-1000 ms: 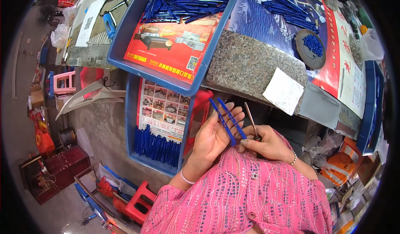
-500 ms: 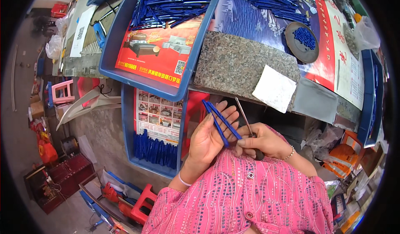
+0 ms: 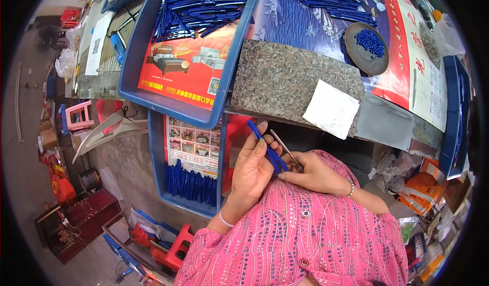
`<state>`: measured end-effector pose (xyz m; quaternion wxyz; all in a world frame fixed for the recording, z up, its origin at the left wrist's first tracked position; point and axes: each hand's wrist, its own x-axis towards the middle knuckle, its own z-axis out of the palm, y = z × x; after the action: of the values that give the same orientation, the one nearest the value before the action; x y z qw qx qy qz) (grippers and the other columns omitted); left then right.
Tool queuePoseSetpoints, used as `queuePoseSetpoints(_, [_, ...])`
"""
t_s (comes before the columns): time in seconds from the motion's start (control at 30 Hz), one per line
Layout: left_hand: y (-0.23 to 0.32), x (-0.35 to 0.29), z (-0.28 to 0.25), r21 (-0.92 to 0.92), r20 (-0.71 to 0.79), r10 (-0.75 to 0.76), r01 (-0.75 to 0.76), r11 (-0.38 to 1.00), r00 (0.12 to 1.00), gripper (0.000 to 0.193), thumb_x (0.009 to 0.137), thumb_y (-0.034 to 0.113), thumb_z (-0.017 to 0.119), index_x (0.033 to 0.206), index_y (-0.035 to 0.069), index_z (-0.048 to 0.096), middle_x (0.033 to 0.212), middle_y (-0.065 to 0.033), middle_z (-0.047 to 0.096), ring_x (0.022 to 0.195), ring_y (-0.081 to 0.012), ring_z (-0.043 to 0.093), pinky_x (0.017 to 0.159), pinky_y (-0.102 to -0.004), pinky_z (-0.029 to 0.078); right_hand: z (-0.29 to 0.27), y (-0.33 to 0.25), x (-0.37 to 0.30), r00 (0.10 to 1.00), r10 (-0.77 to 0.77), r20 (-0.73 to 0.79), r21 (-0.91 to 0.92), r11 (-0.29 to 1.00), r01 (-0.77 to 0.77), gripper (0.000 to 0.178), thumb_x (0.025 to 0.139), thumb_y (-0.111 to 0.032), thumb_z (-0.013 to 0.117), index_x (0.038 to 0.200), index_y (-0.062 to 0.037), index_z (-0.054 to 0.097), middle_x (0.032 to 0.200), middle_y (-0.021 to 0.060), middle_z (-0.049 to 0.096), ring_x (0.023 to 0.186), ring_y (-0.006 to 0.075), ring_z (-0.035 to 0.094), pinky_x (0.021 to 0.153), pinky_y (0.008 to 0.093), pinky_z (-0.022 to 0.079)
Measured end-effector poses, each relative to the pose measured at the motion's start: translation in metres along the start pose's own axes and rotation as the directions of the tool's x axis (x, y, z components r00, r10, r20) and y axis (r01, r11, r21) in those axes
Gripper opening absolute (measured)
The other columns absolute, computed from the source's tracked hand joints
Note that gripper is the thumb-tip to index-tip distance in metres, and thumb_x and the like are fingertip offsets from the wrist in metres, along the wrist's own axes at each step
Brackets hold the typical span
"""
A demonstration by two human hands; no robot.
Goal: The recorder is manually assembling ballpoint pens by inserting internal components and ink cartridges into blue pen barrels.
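My left hand [image 3: 250, 168] is closed around two slim blue plastic strips [image 3: 271, 156], with the thumb pressed on them and the fingers curled behind. At their upper end the strips stand out past my fingertips, and their lower ends reach my right hand [image 3: 317, 174]. That hand is closed on a thin metal-shafted tool like a screwdriver [image 3: 280, 142]; its handle is hidden in my palm. My right thumb and fingertips touch the lower ends of the strips. Both hands are above my lap, in front of the bench edge.
A granite slab [image 3: 285, 79] bears a folded white sheet [image 3: 331, 109]. Behind it are a round dish [image 3: 376, 68] of small blue pieces and a pile of blue strips [image 3: 336, 3]. Blue trays [image 3: 173, 104] with more strips are on the left. A red stool [image 3: 179, 248] stands lower left.
My left fingers have curled in from a spread palm, and the two strips have come closer together. The tool has tipped leftward and lower, toward the strips.
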<state>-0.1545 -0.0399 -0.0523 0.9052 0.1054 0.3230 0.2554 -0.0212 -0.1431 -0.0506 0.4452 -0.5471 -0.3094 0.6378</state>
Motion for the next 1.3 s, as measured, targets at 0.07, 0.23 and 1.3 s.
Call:
queuePoseSetpoints(0.07, [-0.001,0.002,0.003,0.018,-0.061,0.020,-0.019,1.000,0.998,0.037,0.092,0.010,0.051,0.127,0.007,0.042,0.096,-0.0023,0.052,0.091,-0.0145,0.051,0.088,-0.0321,0.044,0.000,-0.002,0.002,1.000,-0.009,-0.025,-0.032,0.999,0.008,0.026,0.080,-0.015,0.068,0.096,0.0036,0.059,0.072,0.0063,0.062,0.066,0.0091,0.056,0.058,0.0257,0.045])
queuePoseSetpoints(0.23, [-0.004,0.002,0.001,-0.030,-0.081,0.015,-0.017,0.999,0.997,0.025,0.091,0.007,0.052,0.116,0.007,0.050,0.095,-0.0032,0.053,0.088,-0.0137,0.051,0.087,-0.0301,0.042,0.000,-0.004,0.004,1.000,0.025,-0.008,-0.121,0.992,-0.026,0.022,0.079,-0.017,0.067,0.086,0.0032,0.059,0.068,0.0051,0.060,0.059,0.0094,0.055,0.053,0.0254,0.044])
queuePoseSetpoints(1.3, [0.004,-0.016,-0.004,0.479,-0.082,0.244,-0.176,0.860,0.966,0.027,0.090,0.012,0.055,0.111,0.001,0.044,0.092,-0.0110,0.063,0.082,-0.0164,0.063,0.073,-0.0264,0.051,0.000,0.000,0.010,0.869,0.278,0.409,0.420,0.788,-0.450,0.023,0.089,-0.016,0.051,0.099,0.0039,0.058,0.074,0.0097,0.063,0.049,0.0059,0.048,0.046,0.0193,0.039])
